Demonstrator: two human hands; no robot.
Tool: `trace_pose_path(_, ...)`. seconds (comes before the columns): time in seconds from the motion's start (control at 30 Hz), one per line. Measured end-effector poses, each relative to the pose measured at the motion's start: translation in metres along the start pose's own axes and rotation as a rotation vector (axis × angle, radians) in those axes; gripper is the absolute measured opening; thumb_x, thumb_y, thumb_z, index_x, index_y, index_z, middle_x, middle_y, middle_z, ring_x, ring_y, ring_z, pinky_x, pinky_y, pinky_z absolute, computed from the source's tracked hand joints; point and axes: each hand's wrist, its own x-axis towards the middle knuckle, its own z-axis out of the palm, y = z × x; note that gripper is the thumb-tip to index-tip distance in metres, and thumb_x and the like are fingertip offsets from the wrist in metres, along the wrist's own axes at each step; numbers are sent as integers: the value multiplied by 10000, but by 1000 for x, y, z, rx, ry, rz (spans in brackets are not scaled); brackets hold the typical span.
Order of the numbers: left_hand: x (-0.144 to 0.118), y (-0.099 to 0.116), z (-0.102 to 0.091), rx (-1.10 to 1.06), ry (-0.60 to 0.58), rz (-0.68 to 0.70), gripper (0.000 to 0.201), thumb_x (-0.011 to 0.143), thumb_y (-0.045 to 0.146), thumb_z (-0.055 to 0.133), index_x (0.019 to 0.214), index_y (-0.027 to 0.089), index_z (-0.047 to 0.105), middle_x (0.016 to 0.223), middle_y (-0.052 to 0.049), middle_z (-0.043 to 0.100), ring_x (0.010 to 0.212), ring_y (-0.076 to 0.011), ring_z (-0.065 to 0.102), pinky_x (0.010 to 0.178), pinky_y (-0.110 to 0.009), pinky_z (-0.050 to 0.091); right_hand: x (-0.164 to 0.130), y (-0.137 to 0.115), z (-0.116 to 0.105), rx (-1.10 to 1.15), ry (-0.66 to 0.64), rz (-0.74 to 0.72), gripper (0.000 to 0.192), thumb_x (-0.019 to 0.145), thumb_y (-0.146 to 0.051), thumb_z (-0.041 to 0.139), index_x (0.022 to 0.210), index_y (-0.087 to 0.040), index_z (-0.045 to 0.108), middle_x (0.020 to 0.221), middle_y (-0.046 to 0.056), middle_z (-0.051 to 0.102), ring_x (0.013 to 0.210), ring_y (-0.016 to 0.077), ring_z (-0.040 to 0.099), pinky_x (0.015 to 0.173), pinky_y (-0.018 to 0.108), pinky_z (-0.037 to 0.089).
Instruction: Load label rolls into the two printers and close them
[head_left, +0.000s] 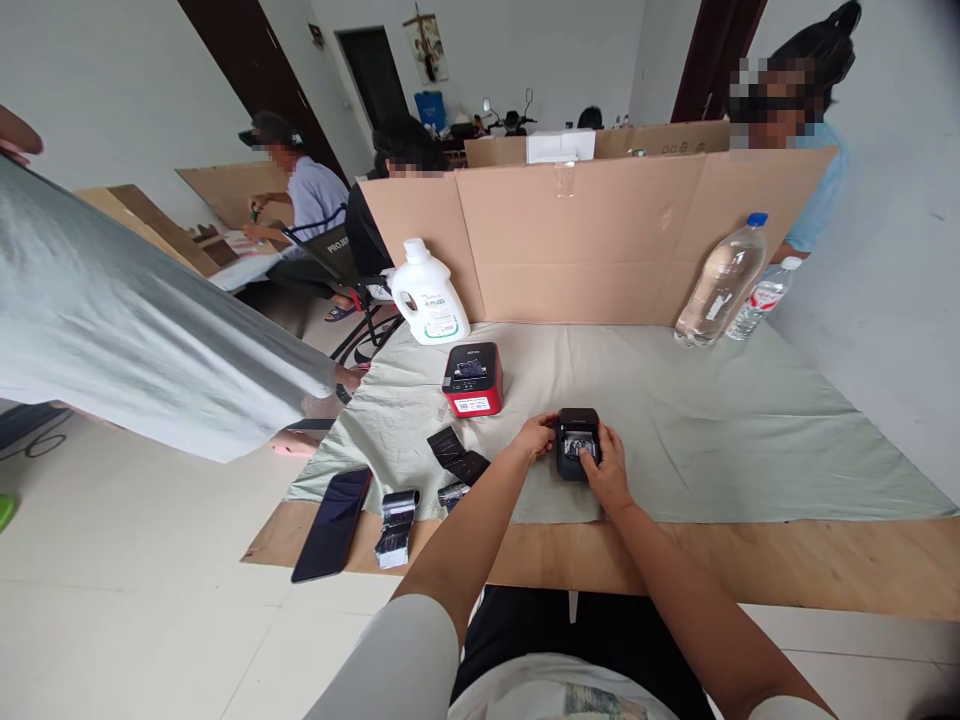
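Left hand [534, 437] and right hand [606, 468] both clasp the small black box-shaped plastic device [577, 442] on the bench [750, 420]; grip should stay level, fingers clear of its opening.

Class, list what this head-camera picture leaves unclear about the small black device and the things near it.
- Black device: its sides are covered by the left hand and right hand; what sits in its open top is too small to read.
- Red-and-black device: label print too small.
- White jug: label text unreadable.
- Dark strips: material unclear, blurred.
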Motion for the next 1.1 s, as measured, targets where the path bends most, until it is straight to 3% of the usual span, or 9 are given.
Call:
trace_pose_path(0.17,-7,-9,4,142,228,180,397,686,20,562,1052,158,638,1057,-47,674,579,-65,547,543,-199,441,-1,5,5,-60,-17,-3,628,878,-447,441,1434,-166,360,1341,171,465,1250,304,429,1057,552,368)
trace_pose_path(0.3,-18,-15,7,369,333,530,218,746,47,544,834,183,690,914,-32,675,858,-149,600,830,-287,484,-2,8,5,-49,-11,-32,567,923,-464,371,1419,-191,388,1348,154,486,1249,289,445,1057,552,370)
trace_pose_path(0.4,-23,-13,7,444,308,659,391,776,25,491,1065,203,684,970,-39,687,958,-173,584,917,-337,461,-2,8,3,-5,-14,-58,503,956,-442,311,1391,-223,434,1364,123,498,1267,261,447,1069,528,368)
trace_pose_path(0.47,-24,-10,8,447,298,660,521,795,32,480,1278,207,569,1056,-45,685,955,-173,573,898,-339,473,-2,7,2,18,-18,-68,485,962,-434,305,1375,-230,458,1371,113,502,1276,251,446,1073,515,369)
trace_pose_path(0.53,-26,-4,13,501,280,667,541,804,52,503,1321,209,528,1089,-43,685,972,-177,563,899,-332,474,-2,7,2,42,-3,-69,479,962,-430,312,1361,-218,472,1364,119,512,1272,249,454,1071,511,373)
trace_pose_path(0.7,-24,20,32,1011,190,629,272,841,141,531,1023,233,710,1060,-28,707,1082,-230,516,959,-350,415,-1,8,3,124,52,-68,439,961,-403,320,1303,-205,512,1299,118,563,1220,235,499,1062,507,387)
trace_pose_path(0.87,-17,44,47,1406,65,519,281,838,172,533,1045,222,716,1153,-68,665,1136,-277,471,948,-384,389,-1,9,4,186,80,-35,424,959,-401,315,1245,-190,547,1254,124,592,1182,228,522,1047,495,404)
trace_pose_path(1.0,-10,49,54,1481,17,484,201,792,153,570,914,130,727,1150,-165,624,1142,-311,477,953,-407,388,-1,9,4,212,97,-10,421,960,-402,310,1213,-184,566,1225,123,609,1152,220,542,1033,479,421)
trace_pose_path(1.1,-3,48,56,1443,-1,472,118,725,131,635,810,124,717,1070,-180,646,1095,-320,523,935,-402,404,0,9,4,212,96,-3,424,958,-409,307,1205,-187,570,1218,120,613,1148,220,545,1037,476,417)
